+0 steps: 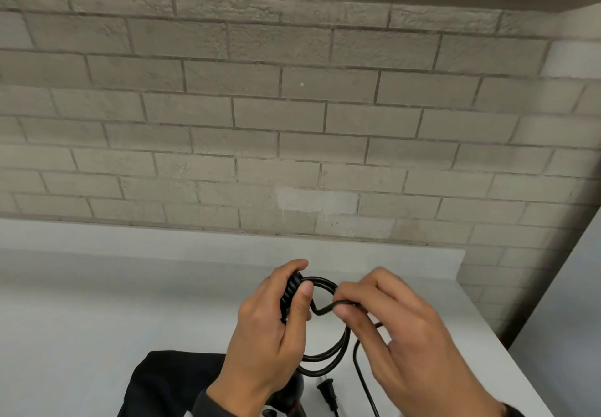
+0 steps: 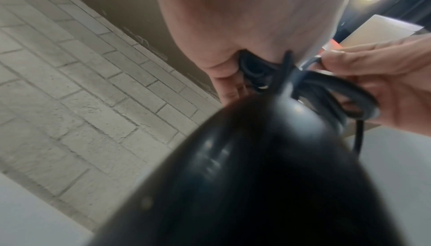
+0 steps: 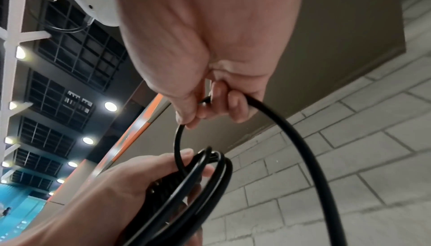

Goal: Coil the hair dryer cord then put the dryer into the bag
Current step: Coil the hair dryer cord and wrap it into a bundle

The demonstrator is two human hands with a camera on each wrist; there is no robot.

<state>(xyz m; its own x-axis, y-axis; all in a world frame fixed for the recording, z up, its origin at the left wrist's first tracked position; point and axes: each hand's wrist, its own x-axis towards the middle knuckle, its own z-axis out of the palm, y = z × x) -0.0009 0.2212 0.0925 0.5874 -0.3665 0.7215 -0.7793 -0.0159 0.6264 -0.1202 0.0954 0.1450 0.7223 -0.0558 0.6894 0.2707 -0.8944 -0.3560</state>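
Observation:
My left hand grips the ribbed cord end of the black hair dryer together with a few loops of black cord. The dryer's body hangs below that hand, close to the left wrist camera. My right hand pinches a kinked stretch of the cord between thumb and fingers, just right of the loops. In the right wrist view the cord runs out of the right hand's fingers and the coil sits in the left hand. The plug lies on the table.
A black cloth bag lies flat on the white table at the lower left, partly under my left forearm. A loose strand of cord trails to the near edge. A brick wall stands behind the table.

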